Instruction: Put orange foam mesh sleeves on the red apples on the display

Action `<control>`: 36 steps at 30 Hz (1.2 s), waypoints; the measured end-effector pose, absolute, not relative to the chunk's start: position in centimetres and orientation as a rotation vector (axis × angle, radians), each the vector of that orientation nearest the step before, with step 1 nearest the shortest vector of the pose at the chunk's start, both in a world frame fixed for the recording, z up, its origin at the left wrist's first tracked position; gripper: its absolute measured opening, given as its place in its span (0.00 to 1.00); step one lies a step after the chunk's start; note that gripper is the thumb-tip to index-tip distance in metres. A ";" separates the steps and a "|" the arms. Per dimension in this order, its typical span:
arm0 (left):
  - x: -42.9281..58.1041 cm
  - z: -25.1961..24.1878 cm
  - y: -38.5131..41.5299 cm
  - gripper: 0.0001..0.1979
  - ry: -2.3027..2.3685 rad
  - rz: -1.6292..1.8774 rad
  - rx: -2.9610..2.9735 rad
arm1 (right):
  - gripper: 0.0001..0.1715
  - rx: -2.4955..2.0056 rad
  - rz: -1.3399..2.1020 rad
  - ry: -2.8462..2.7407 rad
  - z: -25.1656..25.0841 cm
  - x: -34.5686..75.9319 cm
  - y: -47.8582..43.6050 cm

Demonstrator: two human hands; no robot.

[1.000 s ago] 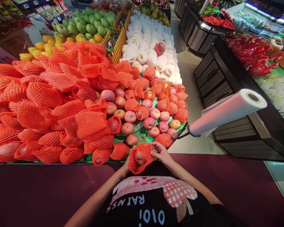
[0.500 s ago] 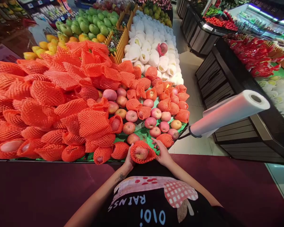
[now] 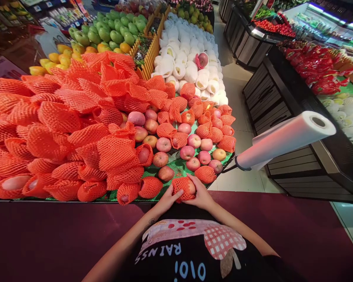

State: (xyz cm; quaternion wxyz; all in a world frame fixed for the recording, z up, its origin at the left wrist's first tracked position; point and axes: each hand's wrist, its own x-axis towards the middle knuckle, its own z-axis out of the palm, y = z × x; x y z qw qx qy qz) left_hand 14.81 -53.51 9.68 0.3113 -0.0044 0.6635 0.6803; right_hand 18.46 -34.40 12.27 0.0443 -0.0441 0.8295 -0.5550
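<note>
Between my two hands is an apple in an orange foam net (image 3: 182,188), held just over the near edge of the display. My left hand (image 3: 168,199) grips its left side, thumb across the front. My right hand (image 3: 200,195) closes around the right side, where bare apple skin shows at the net's opening. Just beyond lies a loose bare apple (image 3: 166,173) on the green mat (image 3: 179,166). A netted apple (image 3: 151,187) sits to the left of my hands, and another netted apple (image 3: 205,174) to the right.
A large heap of orange foam nets (image 3: 76,117) covers the left of the display. White-netted fruit (image 3: 191,55) lies farther back. A roll of plastic bags (image 3: 285,139) juts out at the right edge. Dark wooden stands (image 3: 270,94) line the aisle.
The netted apple has turned, so its opening faces right instead of toward me. My right hand has moved from open fingers beside it to a grip on it.
</note>
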 end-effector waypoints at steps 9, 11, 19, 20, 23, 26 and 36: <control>13.4 10.3 -53.9 0.23 2.102 1.914 -0.074 | 0.47 0.580 -2.131 2.163 10.9 18.6 -34.8; 13.6 11.3 -54.1 0.26 2.253 1.818 0.169 | 0.47 0.559 -2.120 2.123 10.7 18.6 -34.9; 12.1 13.2 -53.1 0.43 2.412 0.911 1.033 | 0.45 0.412 -1.673 2.369 11.2 18.6 -35.1; 11.6 13.1 -53.0 0.44 2.390 0.853 1.050 | 0.45 0.404 -1.660 2.407 11.1 18.6 -35.0; 10.6 12.9 -52.3 0.48 2.359 0.677 1.093 | 0.43 0.405 -1.661 2.494 10.5 18.6 -34.7; 10.1 12.7 -51.4 0.48 2.459 0.535 1.090 | 0.41 0.395 -1.753 2.482 9.9 18.8 -34.6; 7.5 11.5 -49.6 0.46 2.757 0.348 0.904 | 0.48 0.266 -1.914 2.340 10.1 18.5 -35.0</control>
